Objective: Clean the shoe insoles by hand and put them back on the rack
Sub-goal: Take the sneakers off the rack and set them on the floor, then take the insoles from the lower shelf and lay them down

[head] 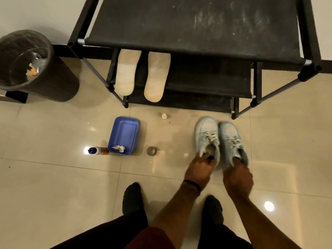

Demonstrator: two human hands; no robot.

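2 insoles [142, 76] rest on the rack [188, 24] at 12 o'clock; left hand [199, 168] and right hand [237, 178] each pinch a sneaker [206, 135] collar at 3 o'clock, likely shelving next.

The insoles' [142, 76] upper ends are hidden under the rack's top shelf [179, 24]; fingertips of both hands vanish inside the shoes [221, 141].
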